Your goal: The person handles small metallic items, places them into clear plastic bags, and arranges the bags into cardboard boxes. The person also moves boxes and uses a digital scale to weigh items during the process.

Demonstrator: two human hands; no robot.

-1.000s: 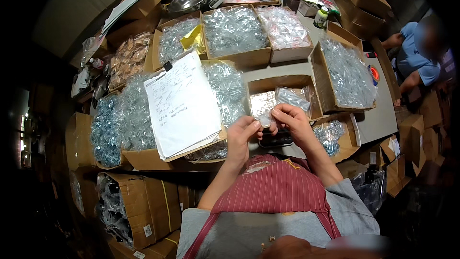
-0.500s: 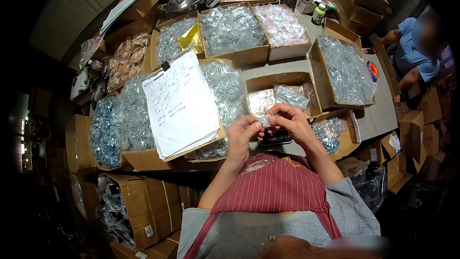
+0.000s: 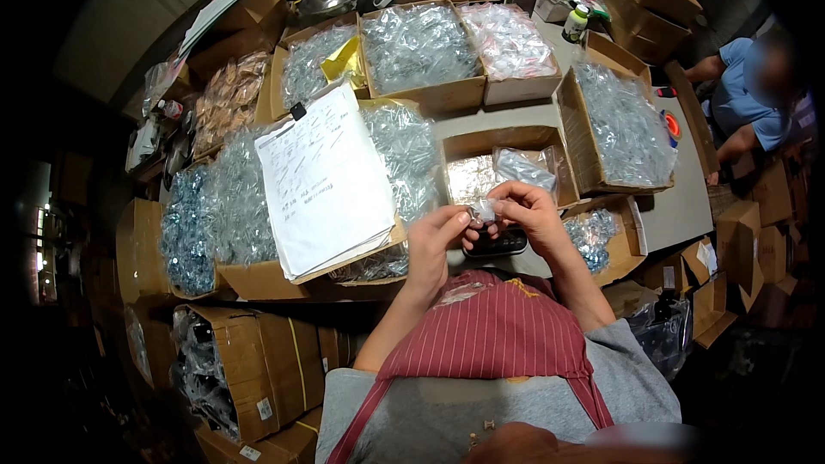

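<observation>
Head view: both hands pinch a small clear plastic bag (image 3: pixel 483 210) above a black device (image 3: pixel 497 244).

The left hand (image 3: pixel 438 235) and right hand (image 3: pixel 527 212) hold the bag between thumbs and fingertips, close together, just in front of an open carton (image 3: pixel 507 139); its contents are too small to tell. It is probably light, limp and rather slippery, best taken by its film edges. The pale, smooth-looking counter (image 3: pixel 683 219) carries cartons of bagged parts (image 3: pixel 421 47) and a sheaf of papers (image 3: pixel 325 189); the room is dim toward its edges, with a person in blue (image 3: pixel 741 107) at the right.
</observation>
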